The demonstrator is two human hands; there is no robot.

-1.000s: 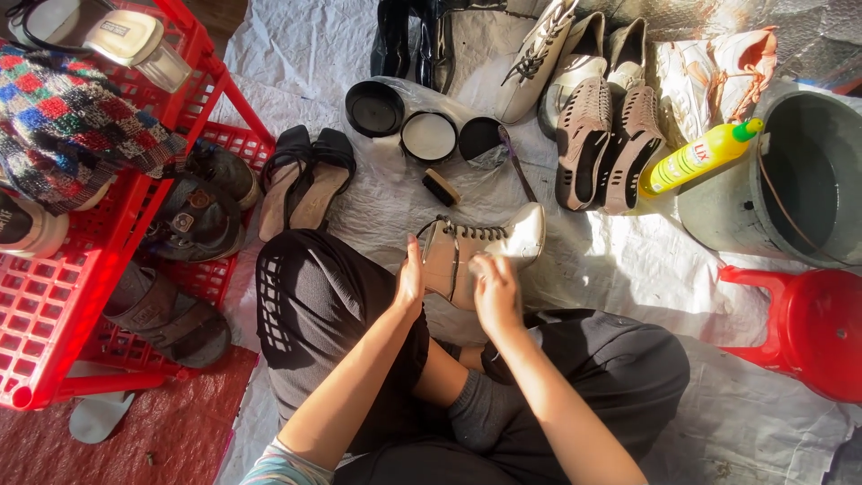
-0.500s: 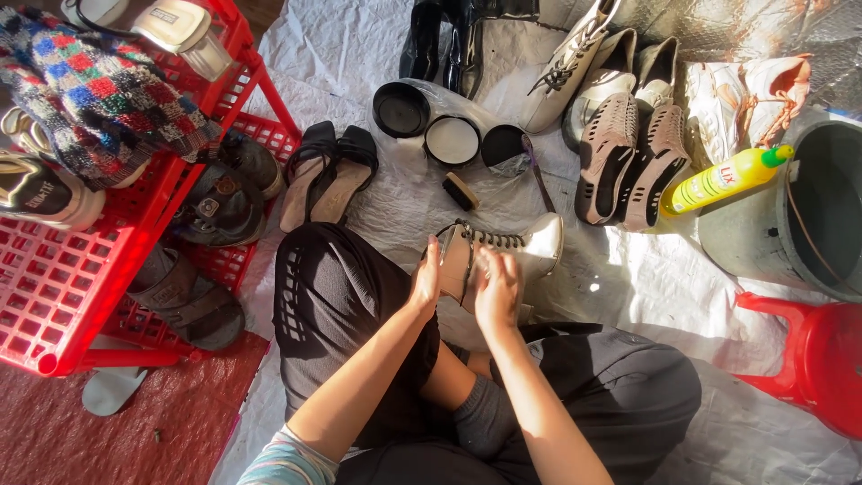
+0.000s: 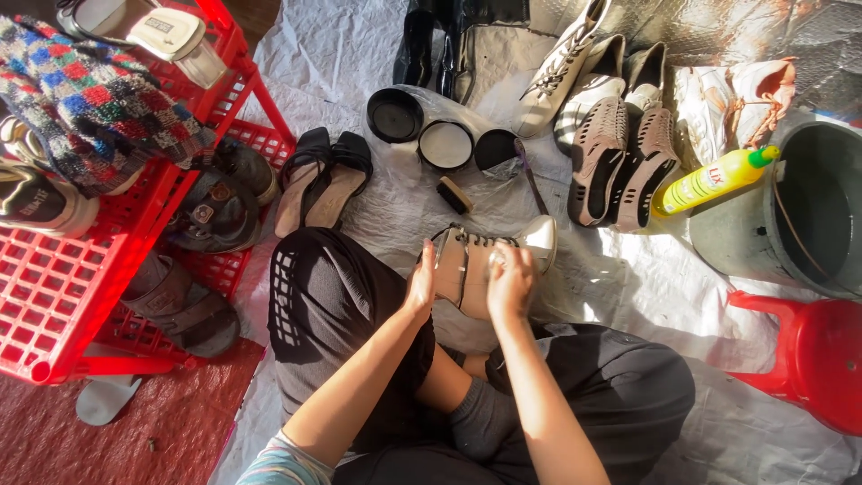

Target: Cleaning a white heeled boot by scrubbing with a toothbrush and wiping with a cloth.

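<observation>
Both hands are on a beige lace-up shoe (image 3: 476, 265) held over the person's lap, near the middle of the scene; the left hand (image 3: 420, 287) presses flat against the shoe's left side, fingers extended, while the right hand (image 3: 510, 283) lies curled over its upper on the right; the two hands stand close together with the shoe between them, its pale toe pointing right and far. Whether the right hand also grips something small I cannot tell. Just beyond the shoe, on the white plastic sheet (image 3: 377, 54), lie a small brush (image 3: 454, 194), three round tins (image 3: 446, 144) in a row and a thin dark stick-like tool (image 3: 528, 175); farther right stand a pair of brown perforated shoes (image 3: 620, 162), a yellow bottle with a green cap (image 3: 714, 180) and a grey bucket (image 3: 808, 216); a red stool (image 3: 813, 359) is at the near right. To the left, black sandals (image 3: 323, 180) rest beside a red plastic rack (image 3: 63, 287) loaded with footwear.
</observation>
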